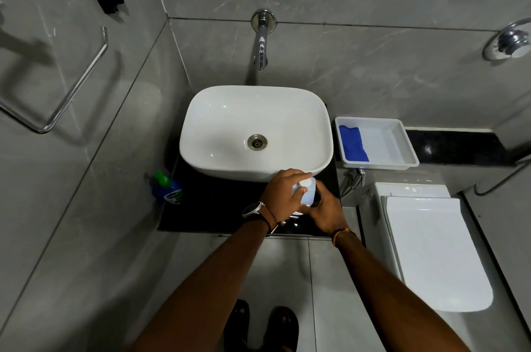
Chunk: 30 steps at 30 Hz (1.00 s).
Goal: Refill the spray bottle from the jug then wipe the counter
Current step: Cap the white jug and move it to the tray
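Observation:
Both my hands meet on the black counter (218, 213) just in front of the white basin. My left hand (283, 193) is closed over the white spray head (307, 189) of the spray bottle, seen from above. My right hand (327, 212) wraps the bottle's body below it, which is mostly hidden. A blue cloth (352, 143) lies in a white tray (402, 144) to the right of the basin. No jug is in view.
The white basin (255, 110) fills the counter's back, under a wall tap (261, 44). A blue soap bottle with a green cap (166, 188) stands at the counter's left edge. A closed white toilet (431, 248) sits to the right. A towel rail (71, 87) hangs on the left wall.

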### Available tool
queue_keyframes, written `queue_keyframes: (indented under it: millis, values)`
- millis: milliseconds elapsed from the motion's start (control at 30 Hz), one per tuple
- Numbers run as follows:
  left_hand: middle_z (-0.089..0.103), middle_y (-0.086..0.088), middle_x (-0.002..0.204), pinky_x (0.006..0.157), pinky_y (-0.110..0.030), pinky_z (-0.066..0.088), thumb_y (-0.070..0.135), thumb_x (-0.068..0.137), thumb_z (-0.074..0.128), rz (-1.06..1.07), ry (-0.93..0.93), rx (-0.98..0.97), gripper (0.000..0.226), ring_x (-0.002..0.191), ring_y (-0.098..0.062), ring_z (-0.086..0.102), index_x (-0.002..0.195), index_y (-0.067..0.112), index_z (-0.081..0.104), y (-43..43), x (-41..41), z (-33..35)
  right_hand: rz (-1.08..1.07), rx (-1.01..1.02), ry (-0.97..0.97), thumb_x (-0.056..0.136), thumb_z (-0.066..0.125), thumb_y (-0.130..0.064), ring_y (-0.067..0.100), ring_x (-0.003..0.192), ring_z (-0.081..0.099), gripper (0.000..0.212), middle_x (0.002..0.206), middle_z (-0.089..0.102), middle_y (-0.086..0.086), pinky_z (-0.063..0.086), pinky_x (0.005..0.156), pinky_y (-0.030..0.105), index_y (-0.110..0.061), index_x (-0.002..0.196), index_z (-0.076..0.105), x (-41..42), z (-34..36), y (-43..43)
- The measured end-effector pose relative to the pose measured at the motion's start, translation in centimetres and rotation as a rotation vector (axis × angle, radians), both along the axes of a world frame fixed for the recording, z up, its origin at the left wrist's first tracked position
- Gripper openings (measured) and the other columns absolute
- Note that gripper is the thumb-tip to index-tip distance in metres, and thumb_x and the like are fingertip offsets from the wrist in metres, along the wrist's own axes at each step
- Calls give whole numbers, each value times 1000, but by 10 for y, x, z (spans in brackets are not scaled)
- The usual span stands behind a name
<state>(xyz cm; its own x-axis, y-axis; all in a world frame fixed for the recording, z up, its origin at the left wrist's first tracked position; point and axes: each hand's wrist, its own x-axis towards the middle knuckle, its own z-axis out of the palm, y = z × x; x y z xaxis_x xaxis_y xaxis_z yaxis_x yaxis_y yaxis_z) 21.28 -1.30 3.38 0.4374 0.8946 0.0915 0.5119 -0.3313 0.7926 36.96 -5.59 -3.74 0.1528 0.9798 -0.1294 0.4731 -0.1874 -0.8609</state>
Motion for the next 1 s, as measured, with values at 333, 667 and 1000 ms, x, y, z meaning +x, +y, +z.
queue_keyframes:
  millis: [333, 667, 1000]
  values:
    - [67, -8, 126, 106, -36, 48, 12, 90, 63, 49, -48, -44, 35, 117, -22, 60, 124, 14, 69, -1, 4, -1, 25, 13, -8, 75, 90, -28, 5, 110, 62, 75, 124, 66, -12, 45, 86, 4, -25, 140, 53, 1, 2, 0]
    - [69, -4, 123, 105, -41, 48, 13, 79, 65, 73, 19, -24, 45, 117, -22, 58, 123, 20, 68, 0, 2, -5, 30, 0, -1, 77, 90, -25, 8, 116, 61, 78, 130, 66, -8, 44, 87, 2, -22, 144, 51, 2, 3, 1]
    - [67, -6, 127, 108, -39, 46, 11, 82, 65, 89, 12, -32, 46, 120, -23, 56, 128, 15, 65, -3, -1, -2, 40, -1, 9, 76, 89, -28, 10, 117, 60, 78, 131, 65, -5, 46, 92, 11, -21, 143, 51, 2, 5, 1]
